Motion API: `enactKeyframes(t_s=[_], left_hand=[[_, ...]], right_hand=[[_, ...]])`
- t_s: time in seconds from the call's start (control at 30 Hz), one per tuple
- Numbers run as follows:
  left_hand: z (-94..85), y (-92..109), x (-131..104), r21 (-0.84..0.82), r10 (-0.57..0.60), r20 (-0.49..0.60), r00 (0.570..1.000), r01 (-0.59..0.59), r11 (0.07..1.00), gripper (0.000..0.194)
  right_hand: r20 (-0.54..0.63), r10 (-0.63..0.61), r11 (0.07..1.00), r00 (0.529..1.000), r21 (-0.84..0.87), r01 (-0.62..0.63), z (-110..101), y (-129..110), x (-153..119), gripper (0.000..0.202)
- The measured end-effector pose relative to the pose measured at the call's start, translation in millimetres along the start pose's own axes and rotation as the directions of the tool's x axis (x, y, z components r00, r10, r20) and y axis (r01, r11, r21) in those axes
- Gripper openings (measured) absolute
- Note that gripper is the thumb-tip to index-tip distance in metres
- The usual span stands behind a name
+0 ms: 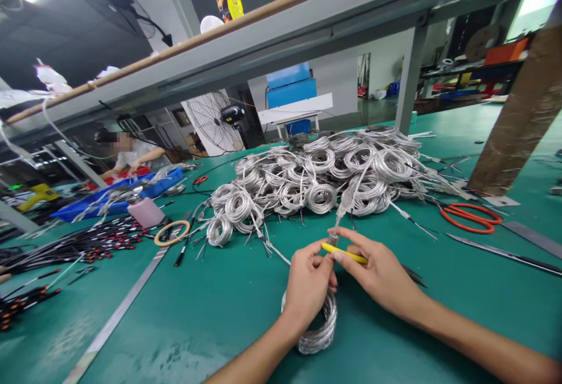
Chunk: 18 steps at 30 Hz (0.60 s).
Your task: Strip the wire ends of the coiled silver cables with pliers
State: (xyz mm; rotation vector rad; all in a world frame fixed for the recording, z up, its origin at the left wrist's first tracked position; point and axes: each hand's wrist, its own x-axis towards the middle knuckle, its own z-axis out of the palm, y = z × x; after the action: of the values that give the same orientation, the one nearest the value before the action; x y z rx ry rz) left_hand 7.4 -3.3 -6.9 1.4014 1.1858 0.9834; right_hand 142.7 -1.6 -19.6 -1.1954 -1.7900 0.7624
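Note:
My left hand [308, 284] is closed on a clear-jacketed silver cable, pinching it near a clear end piece [333, 237]. The cable's coil [318, 337] hangs below that hand, against the green tabletop. My right hand [377, 270] is closed around a slim yellow tool [346, 253], whose kind I cannot make out. Its fingertips meet the left ones at the end piece. Dark pointed tips [415, 276] show behind the right hand; whether they belong to the yellow tool is hidden. Just beyond both hands lies a heap of coiled silver cables [320, 196] with stripped ends.
Orange-handled scissors [469, 218] and a black knife [504, 252] lie on the right. Leftward are a steel ruler [127, 302], a tape roll [172, 233], a pink bottle [146, 211], black cables [88, 243] and a blue tray [118, 194]. A shelf [263, 44] crosses above; a person [132, 153] sits beyond.

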Motion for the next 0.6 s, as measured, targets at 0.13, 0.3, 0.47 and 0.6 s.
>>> enactKeyframes(t_s=[0.13,0.3,0.47,0.6], left_hand=[[3.6,1,-3,0.093,0.023,0.009,1.0,-0.024,0.995,0.042],[4.1,0,-6,0.179,0.097,-0.019,0.995,-0.092,0.98,0.036],[0.3,-3,1,0.089,0.073,0.02,0.997,-0.075,0.993,0.027],[-0.6,-1,1,0.038,0.049,0.112,0.993,-0.053,0.998,0.027]], right_hand=[[-0.077,0.002,1.0,0.997,-0.001,-0.002,-4,1,8,0.038],[-0.09,-0.034,0.995,0.995,0.091,0.042,-9,1,11,0.039],[0.042,0.008,0.999,0.999,0.052,-0.011,-4,0,2,0.048],[0.023,-0.021,1.0,1.0,0.017,0.02,-3,3,-1,0.047]])
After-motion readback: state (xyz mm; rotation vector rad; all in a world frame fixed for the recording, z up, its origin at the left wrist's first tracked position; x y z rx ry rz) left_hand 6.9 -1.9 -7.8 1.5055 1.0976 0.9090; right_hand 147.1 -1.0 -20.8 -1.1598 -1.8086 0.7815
